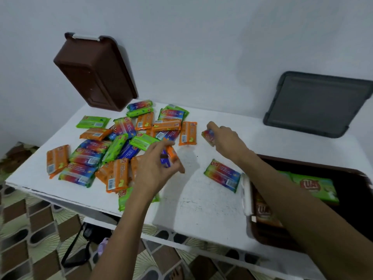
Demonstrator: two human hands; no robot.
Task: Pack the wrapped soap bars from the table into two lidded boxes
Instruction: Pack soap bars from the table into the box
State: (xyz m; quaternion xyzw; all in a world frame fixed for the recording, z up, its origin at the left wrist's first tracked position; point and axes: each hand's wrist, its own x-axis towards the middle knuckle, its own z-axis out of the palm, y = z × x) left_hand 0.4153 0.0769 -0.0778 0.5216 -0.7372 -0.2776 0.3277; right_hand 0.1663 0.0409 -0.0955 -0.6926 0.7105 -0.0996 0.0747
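Note:
Several wrapped soap bars in orange, green and rainbow wrappers lie heaped on the left half of the white table. My left hand is at the heap's right edge, its fingers pinching an orange bar with a blue one under it. My right hand grips a rainbow bar lifted just off the table. One rainbow bar lies alone near an open brown box at the right, which holds a green bar and an orange one.
A second brown box stands at the table's back left against the wall. A grey lid leans at the back right. Below the table's front edge is a patterned tiled floor with a black strap.

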